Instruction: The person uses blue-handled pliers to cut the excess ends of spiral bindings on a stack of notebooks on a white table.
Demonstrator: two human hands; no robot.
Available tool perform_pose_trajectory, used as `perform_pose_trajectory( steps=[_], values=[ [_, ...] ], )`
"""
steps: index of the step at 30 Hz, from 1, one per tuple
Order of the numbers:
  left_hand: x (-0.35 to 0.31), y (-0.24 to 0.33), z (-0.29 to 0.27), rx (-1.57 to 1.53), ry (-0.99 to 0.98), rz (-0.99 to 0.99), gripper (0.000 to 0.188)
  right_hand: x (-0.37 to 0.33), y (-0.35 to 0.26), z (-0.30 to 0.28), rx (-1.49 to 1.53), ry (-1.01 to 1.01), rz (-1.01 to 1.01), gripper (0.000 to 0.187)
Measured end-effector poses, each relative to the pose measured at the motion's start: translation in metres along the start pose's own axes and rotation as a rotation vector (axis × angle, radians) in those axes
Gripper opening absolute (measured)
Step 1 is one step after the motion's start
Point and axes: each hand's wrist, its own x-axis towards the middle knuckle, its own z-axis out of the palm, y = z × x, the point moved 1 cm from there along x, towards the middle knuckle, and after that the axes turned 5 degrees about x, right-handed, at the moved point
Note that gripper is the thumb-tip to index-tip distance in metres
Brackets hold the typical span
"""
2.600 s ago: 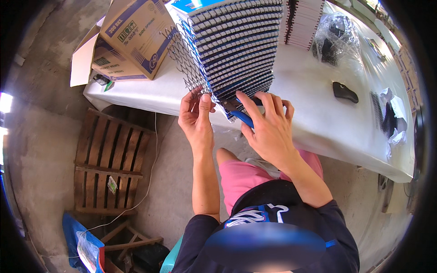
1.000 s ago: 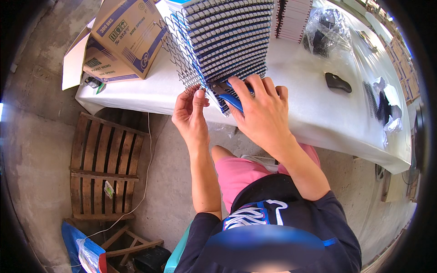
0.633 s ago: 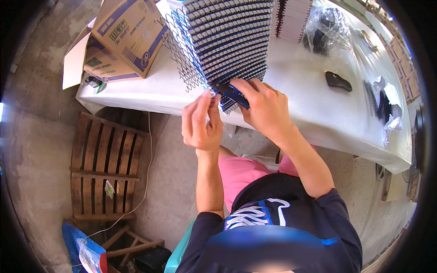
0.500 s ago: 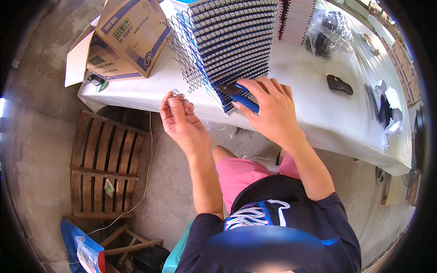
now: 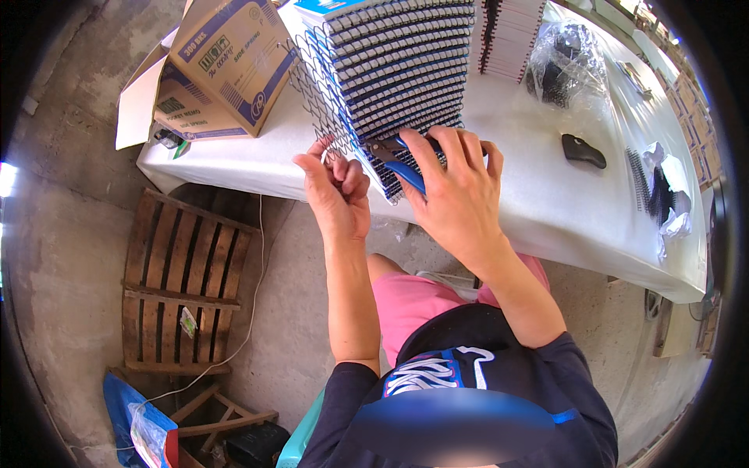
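While the right hand [image 5: 460, 191] grips blue-handled pliers [image 5: 400, 168] at the stacked spiral-bound notebooks [image 5: 406, 78], the left hand [image 5: 339, 199] is loosely open beside protruding wire ends [image 5: 318, 97]. A carton [image 5: 222, 74] stands on the worktop [image 5: 523, 175].

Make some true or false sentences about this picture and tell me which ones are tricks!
1. The right hand holds blue-handled pliers. True.
2. The cardboard box is right of the wire-bound stack. False: the cardboard box is left of the wire-bound stack.
3. The left hand is next to the loose wire ends. True.
4. The shorts are green. False: the shorts are pink.
5. The tablecloth is white. True.
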Motion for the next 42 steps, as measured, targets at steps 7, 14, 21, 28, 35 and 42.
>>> perform_pose_trajectory(
  steps=[7, 14, 21, 28, 35, 42],
  values=[
    [0.002, -0.007, 0.006, 0.535, -0.060, 0.299, 0.029, -0.002, -0.006, 0.005, -0.165, 0.027, -0.042, 0.038],
    [0.006, -0.011, 0.011, 0.706, 0.010, 0.441, 0.028, -0.004, 0.010, 0.014, 0.065, -0.212, 0.039, 0.036],
    [0.004, 0.000, 0.004, 0.622, -0.081, 0.343, 0.029, 0.000, 0.008, -0.006, 0.104, -0.094, 0.046, 0.045],
    [0.003, -0.002, 0.004, 0.591, -0.065, 0.363, 0.027, 0.006, 0.000, -0.002, 0.030, 0.034, -0.018, 0.044],
    [0.007, -0.007, -0.003, 0.689, -0.134, 0.489, 0.025, 0.005, -0.005, 0.000, 0.053, -0.093, 0.034, 0.040],
    [0.007, -0.013, 0.001, 0.768, -0.037, 0.554, 0.025, 0.005, 0.012, 0.012, 0.170, -0.187, 0.082, 0.042]
  ],
)
